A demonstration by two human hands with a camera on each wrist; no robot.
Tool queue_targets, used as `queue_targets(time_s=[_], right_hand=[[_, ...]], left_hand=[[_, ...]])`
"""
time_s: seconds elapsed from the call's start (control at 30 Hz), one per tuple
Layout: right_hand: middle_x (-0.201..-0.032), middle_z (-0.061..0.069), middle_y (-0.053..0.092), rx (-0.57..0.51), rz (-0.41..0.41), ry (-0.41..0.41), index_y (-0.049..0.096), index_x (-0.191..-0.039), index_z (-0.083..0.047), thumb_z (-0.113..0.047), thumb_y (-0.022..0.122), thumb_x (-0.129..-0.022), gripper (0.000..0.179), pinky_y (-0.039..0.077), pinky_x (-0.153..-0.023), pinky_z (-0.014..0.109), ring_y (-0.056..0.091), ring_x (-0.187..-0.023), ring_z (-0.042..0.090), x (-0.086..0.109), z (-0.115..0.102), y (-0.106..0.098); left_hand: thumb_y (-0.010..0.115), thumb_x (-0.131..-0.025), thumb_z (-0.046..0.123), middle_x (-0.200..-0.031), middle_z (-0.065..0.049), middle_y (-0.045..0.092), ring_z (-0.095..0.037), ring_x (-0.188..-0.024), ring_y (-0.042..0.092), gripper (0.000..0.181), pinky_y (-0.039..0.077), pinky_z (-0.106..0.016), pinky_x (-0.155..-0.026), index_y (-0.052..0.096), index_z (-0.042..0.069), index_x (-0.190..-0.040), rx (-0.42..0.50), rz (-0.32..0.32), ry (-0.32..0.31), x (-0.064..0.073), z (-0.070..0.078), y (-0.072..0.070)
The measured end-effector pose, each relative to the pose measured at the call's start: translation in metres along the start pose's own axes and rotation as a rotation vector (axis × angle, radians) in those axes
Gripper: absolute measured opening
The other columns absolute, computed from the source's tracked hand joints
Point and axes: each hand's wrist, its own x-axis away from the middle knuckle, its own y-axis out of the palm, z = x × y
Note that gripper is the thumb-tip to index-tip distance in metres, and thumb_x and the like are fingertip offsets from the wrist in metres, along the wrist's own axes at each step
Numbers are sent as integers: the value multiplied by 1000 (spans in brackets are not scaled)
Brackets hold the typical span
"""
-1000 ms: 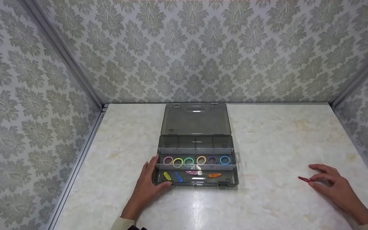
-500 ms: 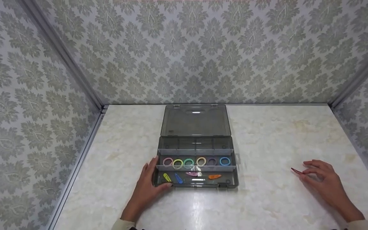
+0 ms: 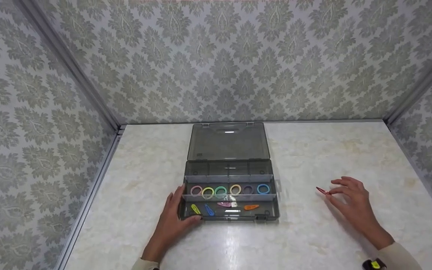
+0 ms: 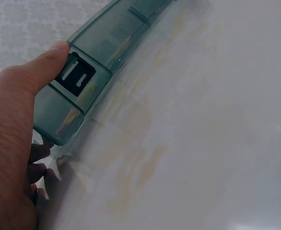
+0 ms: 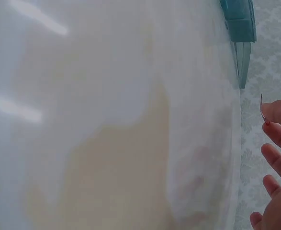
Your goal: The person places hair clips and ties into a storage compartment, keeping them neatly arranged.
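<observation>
In the head view my right hand point(image 3: 351, 198) pinches a red snap hair clip point(image 3: 323, 191) between thumb and index finger, above the table right of the box. The right wrist view shows the hair clip point(image 5: 264, 111) edge-on at the fingertips. My left hand point(image 3: 173, 215) holds the left end of a grey see-through compartment box point(image 3: 231, 217), thumb at its front edge and fingers along its side. The front compartment holds a yellow hair clip point(image 3: 195, 209), a blue one, a pink one and an orange hair clip point(image 3: 251, 207), lying apart.
Several coloured hair ties point(image 3: 221, 191) lie in a row in the middle compartment. The back compartment point(image 3: 212, 167) shows only its bare floor. The lid point(image 3: 229, 140) lies folded back towards the patterned rear wall point(image 3: 223, 67). Marble-look tabletop point(image 3: 302, 161) extends around the box.
My right hand has moved left and slightly away from me, carrying the red hair clip closer to the box. My left hand and the box stay where they were.
</observation>
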Motion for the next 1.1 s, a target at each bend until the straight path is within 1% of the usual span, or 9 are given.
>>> queue_targets(time_s=[0.07,0.13,0.2,0.4,0.57,0.8,0.97,1.1], right_hand=[[-121,22,75,-1,-11,-9,82,-91,-9,14,95,-75,31,30,-106,69,51,-131,44,-3,-5,6],[-121,21,75,-9,-18,-26,82,-90,-9,14,95,-75,30,29,-105,73,52,-130,47,-6,-9,11],[-121,20,76,-16,-22,-51,82,-90,-9,14,95,-74,31,30,-105,74,52,-129,49,-9,-14,16],[-121,19,75,-10,-43,-113,82,-90,-11,13,95,-75,32,30,-105,75,53,-129,49,-15,-27,27],[-123,16,75,-4,-76,-107,82,-89,-13,10,96,-76,30,30,-107,73,54,-132,47,-18,-37,33],[-124,17,75,-28,-131,-84,84,-91,-16,7,94,-80,28,29,-110,70,52,-135,45,-20,-49,41],[-125,14,75,-47,-149,-109,84,-92,-17,7,95,-79,29,30,-111,70,52,-136,45,-21,-59,49],[-126,10,75,-46,-174,-110,83,-92,-19,7,96,-79,32,32,-111,69,52,-137,43,-21,-69,57]], left_hand=[[93,-82,63,-180,-16,30,-53,-166,16,120,24,-72,-130,27,27,-177,1,-4,-10,0,0,0],[93,-82,64,-180,-16,29,-53,-166,15,121,24,-72,-130,27,27,-177,-1,-8,-17,0,1,0],[93,-82,64,-181,-16,29,-53,-166,15,121,23,-72,-130,27,27,-177,-2,-9,-21,0,2,0],[92,-83,64,-181,-14,28,-52,-166,15,120,22,-71,-131,26,28,-177,-9,-4,-14,0,0,2],[92,-83,64,-181,-14,29,-52,-166,16,120,23,-71,-131,26,28,-177,-1,-5,-7,-1,-1,2],[91,-83,65,-181,-13,28,-54,-166,16,120,25,-74,-128,26,30,-177,-2,-5,-10,1,0,1],[92,-83,64,-181,-15,28,-54,-166,16,120,25,-74,-129,26,29,-177,-1,-7,-3,0,-1,1],[92,-83,63,-181,-16,29,-54,-165,16,120,25,-75,-128,27,27,-177,0,-8,1,0,-2,0]])
